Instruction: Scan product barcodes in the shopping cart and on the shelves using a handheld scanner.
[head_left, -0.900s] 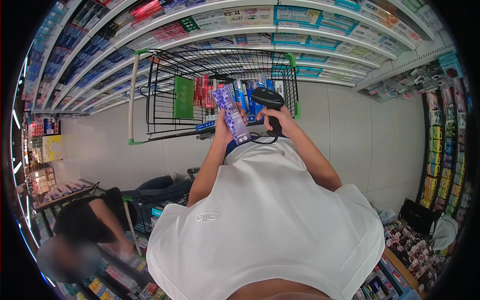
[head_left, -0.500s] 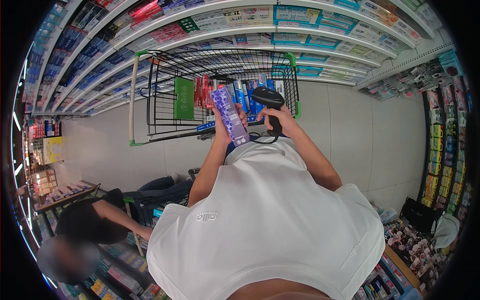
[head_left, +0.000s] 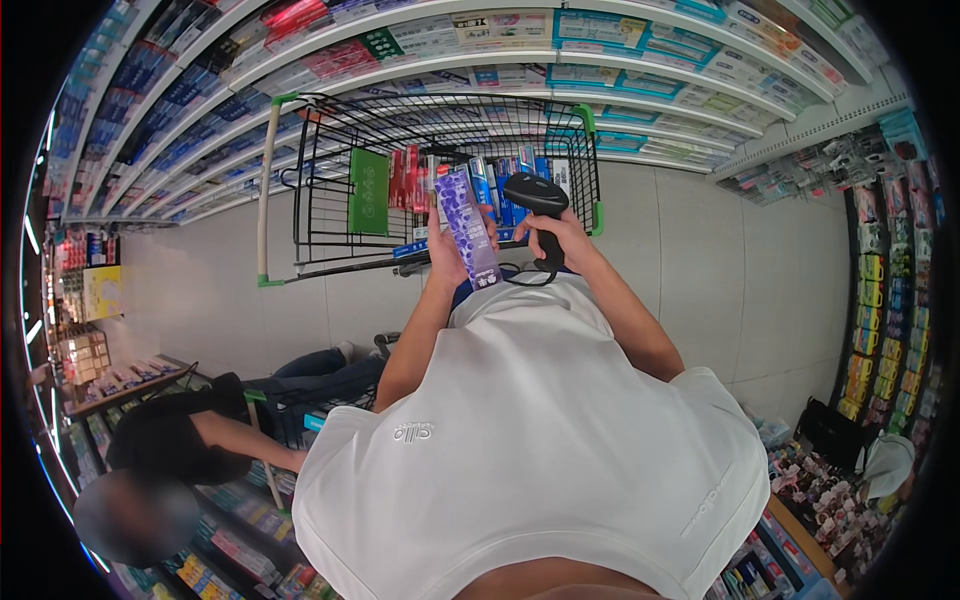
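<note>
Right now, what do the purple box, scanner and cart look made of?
Purple box: probably printed cardboard, satin; flat faces, straight edges.
Scanner: likely smooth black plastic; moulded curves, soft highlights.
Cart: seemingly dark-coated metal wire, given its thin-barred grid; thick, even-coloured green corners look like plastic.

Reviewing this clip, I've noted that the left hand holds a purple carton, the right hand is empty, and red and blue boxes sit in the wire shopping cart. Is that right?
Not quite: the right hand holds a black handheld barcode scanner, as the head view shows. The left hand does hold the purple carton, and red and blue boxes sit in the wire shopping cart.
</note>
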